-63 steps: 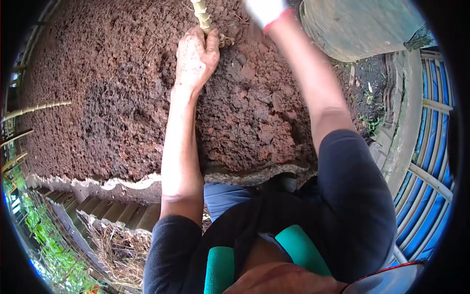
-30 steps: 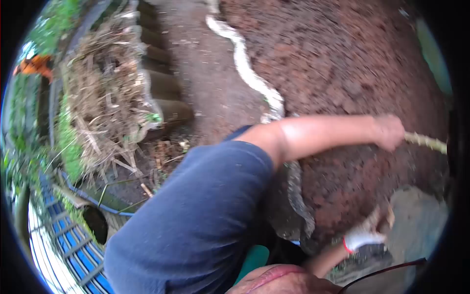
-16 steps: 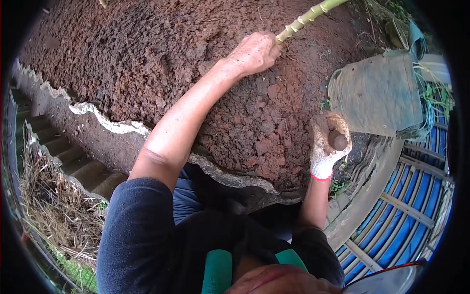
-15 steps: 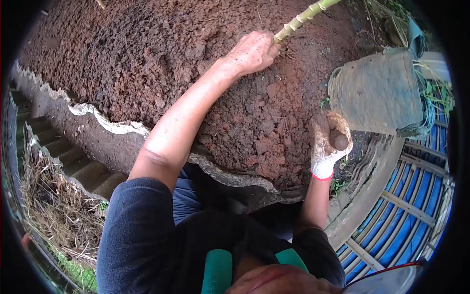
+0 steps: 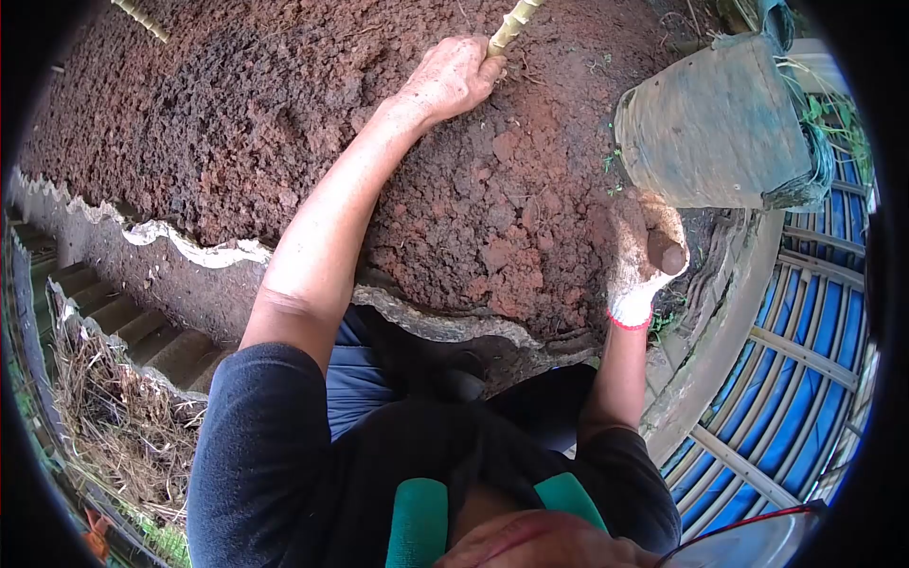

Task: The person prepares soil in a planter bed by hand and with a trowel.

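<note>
My left hand (image 5: pixel 453 78), bare and dusted with soil, is closed round the lower end of a pale green, ringed stem (image 5: pixel 516 24) at the top of the view, over the reddish-brown soil (image 5: pixel 454 204). A soiled white glove with a red cuff edge covers my right hand (image 5: pixel 648 254). Its fingers are wrapped round a brown handle with a rounded end (image 5: pixel 673 259); the rest of that tool is hidden. The gloved hand is low at the right side of the soil, just below a grey-green bag (image 5: pixel 715 128).
Another stem (image 5: pixel 142 21) stands at the upper left. A wavy pale edging (image 5: pixel 194 248) borders the soil. Dry straw (image 5: pixel 123 417) lies lower left, beside corrugated sheeting (image 5: pixel 156 341). At right are a curved concrete ledge (image 5: pixel 729 331) and blue slatted panels (image 5: pixel 805 331).
The view has shifted, so the soil and bag appear farther up and left. The gloved hand is slightly farther below the bag. Both hands keep their holds, and more of the upper-left stem shows.
</note>
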Demonstrator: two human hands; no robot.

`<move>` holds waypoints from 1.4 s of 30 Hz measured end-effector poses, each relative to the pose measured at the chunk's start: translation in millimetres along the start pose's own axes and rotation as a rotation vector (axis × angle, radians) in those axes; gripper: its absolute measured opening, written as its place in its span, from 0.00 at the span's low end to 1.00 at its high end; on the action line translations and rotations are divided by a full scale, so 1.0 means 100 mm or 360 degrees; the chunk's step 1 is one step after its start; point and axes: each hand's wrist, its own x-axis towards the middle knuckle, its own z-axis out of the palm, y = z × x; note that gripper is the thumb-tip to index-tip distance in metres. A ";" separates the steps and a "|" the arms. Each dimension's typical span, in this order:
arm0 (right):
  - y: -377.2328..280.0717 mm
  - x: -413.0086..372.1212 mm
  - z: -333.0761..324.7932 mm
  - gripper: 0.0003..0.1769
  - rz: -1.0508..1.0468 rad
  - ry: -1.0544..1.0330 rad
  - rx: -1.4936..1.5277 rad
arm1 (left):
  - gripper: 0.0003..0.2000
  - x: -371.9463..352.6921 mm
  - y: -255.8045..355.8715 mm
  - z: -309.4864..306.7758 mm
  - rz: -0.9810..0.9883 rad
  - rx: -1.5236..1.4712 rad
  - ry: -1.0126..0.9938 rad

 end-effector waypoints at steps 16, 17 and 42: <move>-0.19 -0.11 0.11 0.14 -0.0278 -0.0211 -0.0119 | 0.17 0.04 -0.08 0.11 0.0159 0.0040 0.0116; -0.17 -0.13 0.14 0.14 -0.0474 -0.0218 -0.0462 | 0.16 0.02 0.00 0.04 0.0038 0.0024 0.0015; -0.11 -0.11 0.20 0.15 -0.0566 -0.0496 -0.0579 | 0.15 -0.01 0.01 0.02 -0.0062 -0.0177 -0.0043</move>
